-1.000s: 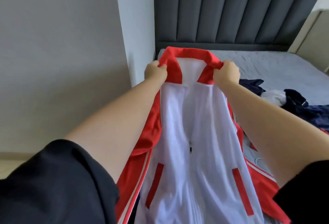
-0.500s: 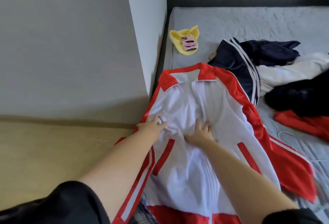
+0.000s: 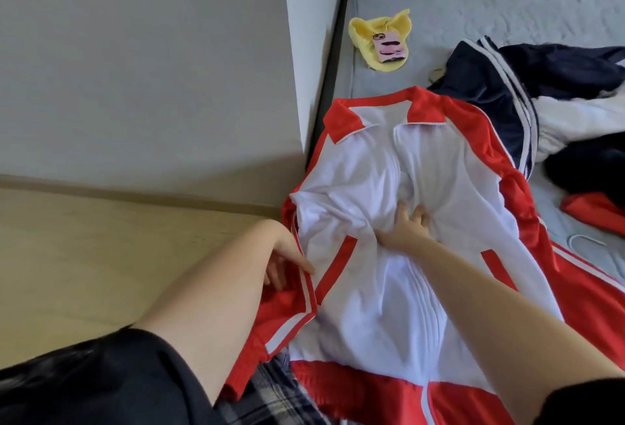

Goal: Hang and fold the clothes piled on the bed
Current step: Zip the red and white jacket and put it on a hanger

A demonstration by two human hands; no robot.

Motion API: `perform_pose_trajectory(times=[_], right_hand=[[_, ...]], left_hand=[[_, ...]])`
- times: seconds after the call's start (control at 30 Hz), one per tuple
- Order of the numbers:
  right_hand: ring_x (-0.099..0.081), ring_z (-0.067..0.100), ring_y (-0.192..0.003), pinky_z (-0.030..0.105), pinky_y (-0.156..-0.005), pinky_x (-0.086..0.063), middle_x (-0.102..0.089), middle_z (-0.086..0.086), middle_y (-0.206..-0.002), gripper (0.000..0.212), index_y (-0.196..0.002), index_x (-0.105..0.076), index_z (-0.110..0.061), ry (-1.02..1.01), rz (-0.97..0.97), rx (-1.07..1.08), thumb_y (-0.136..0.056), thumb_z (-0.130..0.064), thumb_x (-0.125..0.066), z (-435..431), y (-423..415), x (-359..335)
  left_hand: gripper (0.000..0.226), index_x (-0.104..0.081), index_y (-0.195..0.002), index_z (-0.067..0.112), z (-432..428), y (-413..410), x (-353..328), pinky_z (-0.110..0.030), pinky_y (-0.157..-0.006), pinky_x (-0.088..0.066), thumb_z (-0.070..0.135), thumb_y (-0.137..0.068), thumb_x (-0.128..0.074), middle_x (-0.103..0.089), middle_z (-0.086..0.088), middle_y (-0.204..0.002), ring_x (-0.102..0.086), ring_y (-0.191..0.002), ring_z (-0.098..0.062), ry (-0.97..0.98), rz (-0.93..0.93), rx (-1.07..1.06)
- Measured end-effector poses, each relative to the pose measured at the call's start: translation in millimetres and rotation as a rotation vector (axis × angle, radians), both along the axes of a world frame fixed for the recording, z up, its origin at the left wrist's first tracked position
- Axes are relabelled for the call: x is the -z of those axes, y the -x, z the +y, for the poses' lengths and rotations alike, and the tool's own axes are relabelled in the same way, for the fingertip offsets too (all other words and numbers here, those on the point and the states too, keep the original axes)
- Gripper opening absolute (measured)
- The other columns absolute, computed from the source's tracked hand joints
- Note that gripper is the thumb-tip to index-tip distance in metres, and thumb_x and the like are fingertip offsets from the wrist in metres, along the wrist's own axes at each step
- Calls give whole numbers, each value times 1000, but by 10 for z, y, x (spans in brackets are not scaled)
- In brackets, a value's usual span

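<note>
Right hand (image 3: 407,232) flat on slick, creased red-white jacket (image 3: 355,184).

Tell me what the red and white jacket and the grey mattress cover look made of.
Red and white jacket: smooth, slightly glossy synthetic knit, probably polyester, going by its soft sheen and fine wrinkles. Grey mattress cover: matte quilted fabric, shown by the stitched, puckered pattern; the fibre cannot be told.
</note>
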State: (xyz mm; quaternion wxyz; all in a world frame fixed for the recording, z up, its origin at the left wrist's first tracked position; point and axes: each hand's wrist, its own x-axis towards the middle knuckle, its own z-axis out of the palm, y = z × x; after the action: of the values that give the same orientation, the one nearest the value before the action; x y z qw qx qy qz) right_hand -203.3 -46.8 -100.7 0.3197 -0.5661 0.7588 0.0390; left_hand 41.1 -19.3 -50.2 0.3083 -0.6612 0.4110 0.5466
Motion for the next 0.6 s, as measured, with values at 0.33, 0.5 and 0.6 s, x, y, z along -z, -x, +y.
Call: perform_pose_trajectory(times=[0.33,0.5,0.6], right_hand=[[11,29,-145,65,-107,-10,21,7,-156,111,-146,15,-34,14,90,-11,-68,-81,-48,-27,-65,91],[9,28,-145,66,-106,-11,19,9,-156,108,-148,13,-31,32,131,3,-71,-79,-46,-24,-107,101],[9,26,-146,67,-106,-10,16,9,-157,103,-149,10,-31,70,128,16,-74,-78,-42,27,-143,71]], left_hand=[[10,-55,-86,-2,106,-326,138,-34,-73,-46,2,-87,-46,-60,-14,-87,-62,-89,-34,930,-248,-320],[33,-60,-120,7,40,-776,50,-34,-94,-41,5,-91,-45,-61,-16,-123,-55,-114,-33,1370,-289,-838],[59,-24,-150,13,120,-598,84,-30,-110,-26,11,-95,-46,-28,-10,-154,-31,-140,-24,1299,-90,-782]])
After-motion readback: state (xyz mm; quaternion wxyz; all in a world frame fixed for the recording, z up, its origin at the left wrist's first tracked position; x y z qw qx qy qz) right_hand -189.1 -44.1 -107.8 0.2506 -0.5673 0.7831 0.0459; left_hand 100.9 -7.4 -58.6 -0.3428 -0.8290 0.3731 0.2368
